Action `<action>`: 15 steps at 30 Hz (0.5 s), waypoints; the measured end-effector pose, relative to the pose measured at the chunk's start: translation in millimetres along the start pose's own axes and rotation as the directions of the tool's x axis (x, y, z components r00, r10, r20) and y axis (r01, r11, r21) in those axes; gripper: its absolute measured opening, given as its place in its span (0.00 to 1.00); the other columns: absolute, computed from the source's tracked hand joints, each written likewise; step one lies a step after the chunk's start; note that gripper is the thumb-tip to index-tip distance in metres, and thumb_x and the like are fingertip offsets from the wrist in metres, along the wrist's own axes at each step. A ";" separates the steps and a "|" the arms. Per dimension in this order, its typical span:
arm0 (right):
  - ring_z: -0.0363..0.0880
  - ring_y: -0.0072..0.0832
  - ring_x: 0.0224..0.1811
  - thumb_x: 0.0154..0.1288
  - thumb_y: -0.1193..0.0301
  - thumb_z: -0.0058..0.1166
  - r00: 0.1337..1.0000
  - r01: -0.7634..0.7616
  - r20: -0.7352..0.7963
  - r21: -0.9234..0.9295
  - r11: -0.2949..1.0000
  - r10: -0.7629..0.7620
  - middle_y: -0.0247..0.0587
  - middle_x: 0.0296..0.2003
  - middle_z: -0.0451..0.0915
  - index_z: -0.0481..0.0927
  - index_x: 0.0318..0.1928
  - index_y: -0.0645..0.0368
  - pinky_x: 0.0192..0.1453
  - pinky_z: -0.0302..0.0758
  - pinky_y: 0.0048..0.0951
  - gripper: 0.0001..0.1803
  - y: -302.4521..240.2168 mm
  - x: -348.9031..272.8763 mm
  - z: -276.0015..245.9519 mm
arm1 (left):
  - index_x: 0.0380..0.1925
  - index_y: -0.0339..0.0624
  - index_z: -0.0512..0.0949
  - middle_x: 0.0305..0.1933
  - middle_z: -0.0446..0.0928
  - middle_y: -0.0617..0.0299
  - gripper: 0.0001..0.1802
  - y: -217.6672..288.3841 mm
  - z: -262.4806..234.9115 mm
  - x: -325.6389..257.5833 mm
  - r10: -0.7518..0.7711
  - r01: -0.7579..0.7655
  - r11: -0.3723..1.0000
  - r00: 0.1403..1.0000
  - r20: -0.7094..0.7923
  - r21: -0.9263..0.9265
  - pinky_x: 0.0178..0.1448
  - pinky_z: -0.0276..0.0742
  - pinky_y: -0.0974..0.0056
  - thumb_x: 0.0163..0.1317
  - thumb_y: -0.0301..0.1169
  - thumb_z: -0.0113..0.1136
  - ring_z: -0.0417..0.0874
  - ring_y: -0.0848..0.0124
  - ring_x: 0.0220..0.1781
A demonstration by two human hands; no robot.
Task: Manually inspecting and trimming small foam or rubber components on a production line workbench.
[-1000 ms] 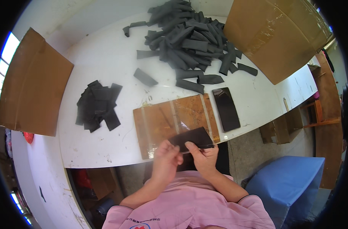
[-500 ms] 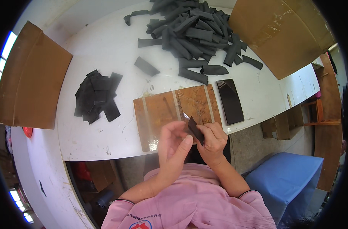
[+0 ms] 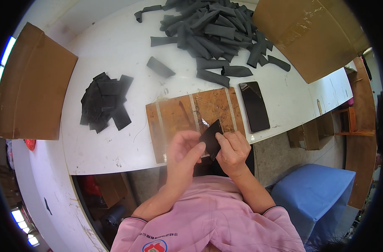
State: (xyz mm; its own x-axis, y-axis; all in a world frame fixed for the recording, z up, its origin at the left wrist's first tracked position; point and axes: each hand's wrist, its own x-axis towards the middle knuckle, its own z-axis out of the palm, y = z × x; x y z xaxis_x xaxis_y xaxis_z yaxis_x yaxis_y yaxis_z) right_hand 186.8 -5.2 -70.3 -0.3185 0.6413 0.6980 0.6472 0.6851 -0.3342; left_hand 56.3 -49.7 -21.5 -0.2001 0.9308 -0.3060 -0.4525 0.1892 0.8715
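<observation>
A small dark fabric piece (image 3: 210, 139) is held up in front of my body, over the near edge of the table. My right hand (image 3: 233, 152) pinches its right side between thumb and curled fingers. On the opposite side, the thumb and fingertips of my left hand (image 3: 184, 152) close on its left edge. Beneath lies a brown board (image 3: 173, 115) with pale stripes, partly covered by my hands. Flat black fabric pieces (image 3: 104, 101) sit in a loose pile to the left. Farther back is a large heap of dark grey fabric tubes (image 3: 212, 31).
One grey piece (image 3: 160, 67) lies apart from the heap on the white table (image 3: 111, 157). A black phone (image 3: 254, 107) rests right of the board. Cardboard boxes stand at the left (image 3: 38, 84) and back right (image 3: 309, 38). A blue covered object (image 3: 315, 197) is at lower right.
My left hand has closed on the fabric piece's left edge. The piece has turned so its broad face shows, and it sits slightly higher.
</observation>
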 end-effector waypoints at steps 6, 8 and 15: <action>0.68 0.31 0.20 0.29 0.79 0.49 0.999 0.031 0.018 -0.033 0.999 -0.030 0.38 0.22 0.69 0.75 0.28 0.65 0.21 0.65 0.28 0.16 1.5 -0.6 -1.0 | 0.32 0.35 0.71 0.27 0.74 0.62 0.07 -6.5 -9.2 1.6 -0.012 0.012 0.998 1.000 -0.004 0.064 0.23 0.65 0.77 0.52 0.24 0.53 0.73 0.79 0.24; 0.68 0.31 0.20 0.29 0.79 0.49 0.998 0.049 0.035 -0.045 0.998 -0.047 0.38 0.21 0.69 0.75 0.28 0.65 0.22 0.65 0.28 0.16 1.0 -0.2 -1.2 | 0.30 0.35 0.71 0.26 0.74 0.62 0.06 -8.4 -13.3 2.3 -0.020 0.020 0.996 1.000 0.004 0.084 0.23 0.65 0.78 0.52 0.24 0.54 0.73 0.79 0.22; 0.69 0.31 0.22 0.30 0.77 0.51 0.992 0.075 0.104 -0.015 0.997 -0.073 0.38 0.21 0.69 0.75 0.28 0.65 0.22 0.65 0.28 0.15 -4.5 1.7 -4.2 | 0.28 0.35 0.72 0.23 0.73 0.65 0.03 -8.0 -15.6 2.1 0.006 0.003 0.991 0.998 -0.064 0.135 0.21 0.64 0.78 0.52 0.22 0.53 0.71 0.81 0.19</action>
State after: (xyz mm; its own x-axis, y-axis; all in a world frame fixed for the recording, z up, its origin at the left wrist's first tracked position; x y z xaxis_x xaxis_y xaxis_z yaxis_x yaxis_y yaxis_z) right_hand 186.3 -8.6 -65.0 -0.4358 0.6218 0.6507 0.6314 0.7265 -0.2714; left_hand 45.9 -54.1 -35.1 -0.2580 0.9098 -0.3250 -0.3317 0.2325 0.9143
